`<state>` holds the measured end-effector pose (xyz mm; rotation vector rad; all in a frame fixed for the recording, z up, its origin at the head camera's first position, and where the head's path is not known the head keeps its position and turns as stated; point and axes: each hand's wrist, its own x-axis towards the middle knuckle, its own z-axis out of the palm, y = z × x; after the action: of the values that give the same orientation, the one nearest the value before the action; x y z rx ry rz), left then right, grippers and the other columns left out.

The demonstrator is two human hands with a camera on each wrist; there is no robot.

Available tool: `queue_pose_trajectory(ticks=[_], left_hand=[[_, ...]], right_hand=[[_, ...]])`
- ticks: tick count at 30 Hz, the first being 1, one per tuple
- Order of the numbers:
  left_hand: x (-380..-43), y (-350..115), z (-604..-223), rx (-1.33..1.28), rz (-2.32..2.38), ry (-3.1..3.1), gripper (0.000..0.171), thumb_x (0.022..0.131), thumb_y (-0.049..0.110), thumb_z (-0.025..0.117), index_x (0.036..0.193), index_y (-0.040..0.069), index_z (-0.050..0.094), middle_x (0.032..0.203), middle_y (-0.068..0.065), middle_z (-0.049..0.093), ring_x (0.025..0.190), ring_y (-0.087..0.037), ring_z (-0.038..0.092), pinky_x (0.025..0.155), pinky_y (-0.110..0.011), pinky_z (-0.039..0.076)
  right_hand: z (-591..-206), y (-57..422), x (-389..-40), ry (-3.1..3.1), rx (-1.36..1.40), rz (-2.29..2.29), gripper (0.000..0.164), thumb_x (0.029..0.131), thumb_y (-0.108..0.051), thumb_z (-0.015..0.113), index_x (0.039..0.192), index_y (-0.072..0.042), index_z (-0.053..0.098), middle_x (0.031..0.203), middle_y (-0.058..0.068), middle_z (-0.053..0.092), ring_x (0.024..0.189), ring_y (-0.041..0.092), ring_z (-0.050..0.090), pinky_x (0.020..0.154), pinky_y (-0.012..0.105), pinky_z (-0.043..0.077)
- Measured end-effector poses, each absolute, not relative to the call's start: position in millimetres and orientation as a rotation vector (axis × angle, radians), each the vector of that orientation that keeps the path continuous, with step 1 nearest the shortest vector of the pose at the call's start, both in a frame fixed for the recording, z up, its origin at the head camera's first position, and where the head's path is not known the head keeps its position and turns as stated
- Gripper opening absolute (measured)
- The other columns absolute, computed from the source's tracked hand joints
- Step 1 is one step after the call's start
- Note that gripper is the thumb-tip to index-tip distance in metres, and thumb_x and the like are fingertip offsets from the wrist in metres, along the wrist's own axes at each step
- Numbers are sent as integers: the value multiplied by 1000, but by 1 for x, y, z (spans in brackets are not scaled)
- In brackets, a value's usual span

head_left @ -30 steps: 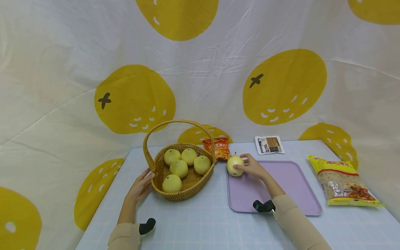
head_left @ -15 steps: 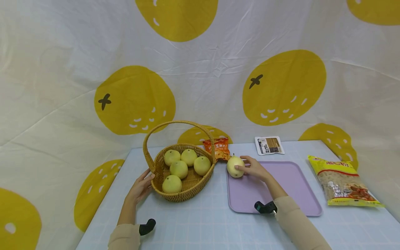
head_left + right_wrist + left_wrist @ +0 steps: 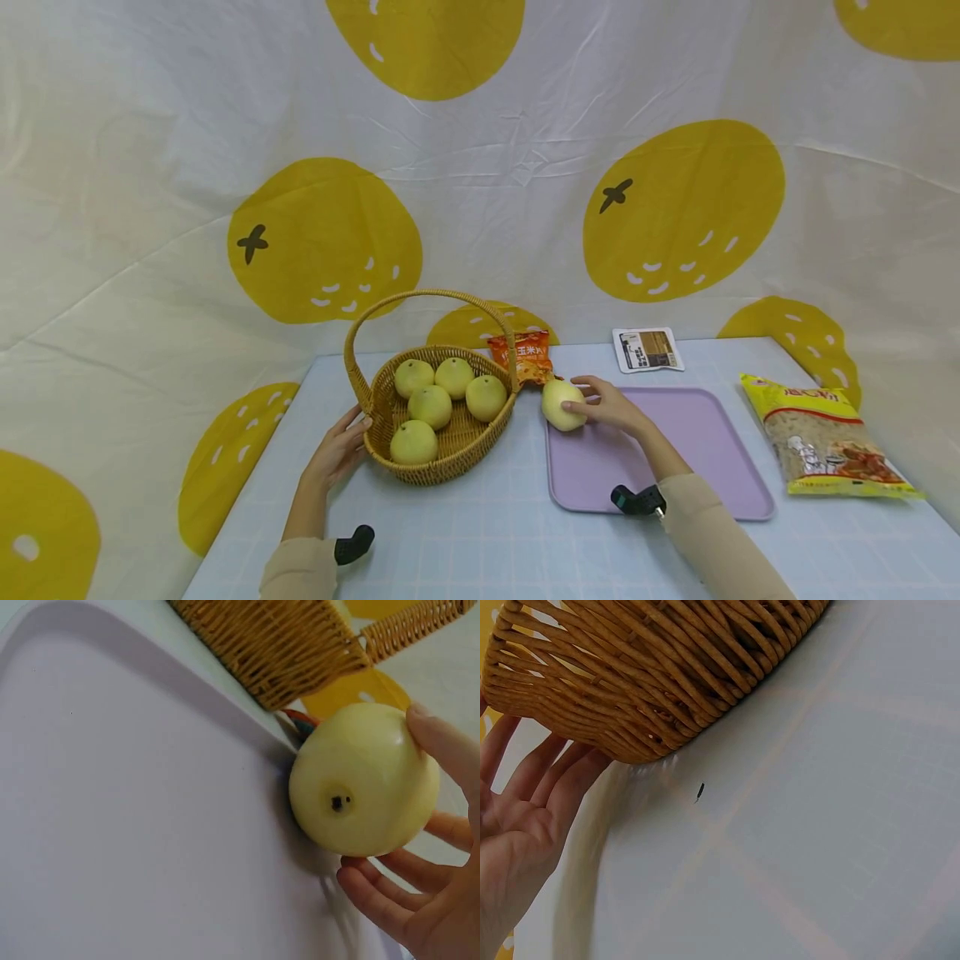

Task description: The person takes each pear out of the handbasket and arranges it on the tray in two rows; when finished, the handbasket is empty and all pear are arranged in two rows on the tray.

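Note:
A pale yellow-green pear [image 3: 562, 405] is held by my right hand [image 3: 609, 407] over the back left corner of the lilac tray [image 3: 660, 467]. In the right wrist view, the thumb lies on one side of the pear [image 3: 360, 780] and the fingers on the other, with the dark blossom end showing. My left hand [image 3: 336, 450] rests against the left side of a wicker basket [image 3: 450, 468] with a tall handle. Several pears [image 3: 430, 407] lie in the basket. In the left wrist view, the left fingers [image 3: 570, 776] are fairly straight and touch the basket's woven wall [image 3: 652, 675].
An orange snack packet [image 3: 528, 357] lies behind, between basket and tray. A white and brown packet [image 3: 647, 349] is at the table's back. To the tray's right lies a yellow bag [image 3: 828, 437]. A patterned cloth [image 3: 510, 208] hangs behind the table.
The pear in my right hand has tilted, so its stem no longer shows, and it has shifted slightly left and down. The left hand and basket have stayed in place.

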<state>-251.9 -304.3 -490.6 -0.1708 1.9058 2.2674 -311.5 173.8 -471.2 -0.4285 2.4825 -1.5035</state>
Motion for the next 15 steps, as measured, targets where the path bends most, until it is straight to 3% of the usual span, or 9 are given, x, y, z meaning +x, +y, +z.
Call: queue_pose_trajectory(ticks=[7,15], left_hand=[[-252,-304,-491,-184,2269,1896,66,98,16,51,152,12,13,135,-12,46,102,-9,60,87,-28,49],[-251,-305,-491,-161,2269,1897,66,98,16,50,152,11,13,132,-9,48,102,-9,60,87,-27,49]], right_hand=[[-474,171,-309,2569,-319,-1456,66,86,-39,66,128,8,46,118,27,54,107,36,53,77,36,51],[-474,176,-309,2639,-181,-1464,68,87,-43,64,130,6,44,120,28,52,106,35,54,79,37,50]])
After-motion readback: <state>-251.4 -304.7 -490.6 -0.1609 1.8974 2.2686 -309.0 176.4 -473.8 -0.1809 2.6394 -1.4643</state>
